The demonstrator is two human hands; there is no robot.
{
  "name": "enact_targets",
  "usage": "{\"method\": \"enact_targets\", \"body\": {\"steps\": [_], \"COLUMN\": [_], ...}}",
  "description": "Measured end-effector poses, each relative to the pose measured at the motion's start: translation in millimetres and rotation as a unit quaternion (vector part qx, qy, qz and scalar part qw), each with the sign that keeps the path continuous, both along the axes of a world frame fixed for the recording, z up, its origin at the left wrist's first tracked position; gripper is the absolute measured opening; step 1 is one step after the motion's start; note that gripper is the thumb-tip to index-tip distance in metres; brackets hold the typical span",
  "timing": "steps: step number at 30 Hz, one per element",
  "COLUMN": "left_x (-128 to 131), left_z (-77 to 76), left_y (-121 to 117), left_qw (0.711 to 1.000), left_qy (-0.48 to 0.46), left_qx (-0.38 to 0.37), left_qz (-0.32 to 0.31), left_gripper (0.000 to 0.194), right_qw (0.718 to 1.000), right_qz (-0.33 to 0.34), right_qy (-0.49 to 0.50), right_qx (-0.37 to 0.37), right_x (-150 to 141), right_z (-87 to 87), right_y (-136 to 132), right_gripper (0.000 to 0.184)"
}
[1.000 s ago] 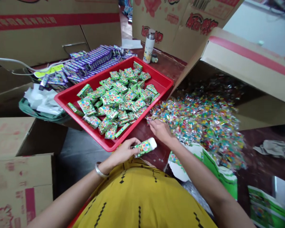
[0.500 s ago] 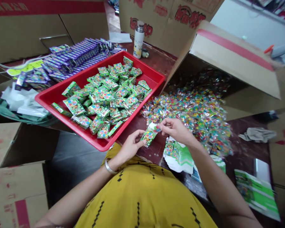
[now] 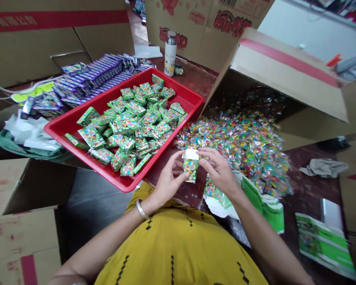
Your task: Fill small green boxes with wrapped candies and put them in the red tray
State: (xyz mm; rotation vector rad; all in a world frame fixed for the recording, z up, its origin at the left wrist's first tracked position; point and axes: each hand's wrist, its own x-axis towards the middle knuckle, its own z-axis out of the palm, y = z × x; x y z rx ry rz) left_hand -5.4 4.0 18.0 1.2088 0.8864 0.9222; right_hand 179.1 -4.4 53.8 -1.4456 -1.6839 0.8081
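Note:
A small green printed box [image 3: 190,165] with a white open flap stands upright between my two hands, just in front of my body. My left hand [image 3: 167,183] pinches its left side and my right hand [image 3: 218,170] grips its right side and top. Right behind them lies a heap of small clear candy packets [image 3: 243,142] spilling out of a tipped cardboard carton [image 3: 287,71]. To the left a red tray [image 3: 178,95] holds several filled green boxes [image 3: 127,126].
Flat unfolded green box blanks [image 3: 267,204] lie by my right forearm, more [image 3: 324,243] at the right. Purple boxes [image 3: 86,77] are stacked behind the tray, a white flask [image 3: 170,53] beyond. Cardboard cartons [image 3: 23,221] stand at left; a grey rag [image 3: 323,168] at right.
My right hand left the candy heap and came to the green box. Both hands raised the box and turned it upright, its white flap now at the top.

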Motion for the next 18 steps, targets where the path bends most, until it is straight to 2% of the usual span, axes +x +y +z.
{"method": "enact_targets", "body": {"steps": [3,6,7,9,11,13,18], "left_x": [5,11,13,16,19,19,16], "left_z": [0.6,-3.8,-5.1,-6.5,-6.0,-4.4,-0.5], "left_y": [1,2,2,4,5,5,1], "left_qw": [0.999,0.998,0.997,0.996,0.994,0.993,1.0], "left_qy": [-0.017,-0.015,-0.018,-0.037,-0.061,-0.069,-0.016], "left_qx": [-0.002,-0.012,-0.018,-0.036,-0.061,-0.074,-0.003], "left_qz": [-0.031,-0.06,-0.067,-0.075,-0.07,-0.055,-0.027], "left_gripper": [0.048,0.036,0.035,0.036,0.041,0.046,0.042], "right_qw": [0.994,0.992,0.992,0.99,0.981,0.971,0.972], "right_qz": [-0.055,-0.095,-0.101,-0.109,-0.124,-0.133,-0.088], "right_qy": [0.091,0.086,0.077,0.088,0.146,0.201,0.198], "right_qx": [-0.026,0.001,0.014,0.03,0.023,-0.001,-0.088], "right_x": [-2,-5,-5,-6,-7,-7,1], "right_z": [-19.0,-30.5,-31.1,-28.9,-24.4,-19.8,-11.9], "right_y": [-13,-17,-17,-15,-12,-10,-2], "right_gripper": [0.029,0.011,0.011,0.012,0.01,0.019,0.019]}}
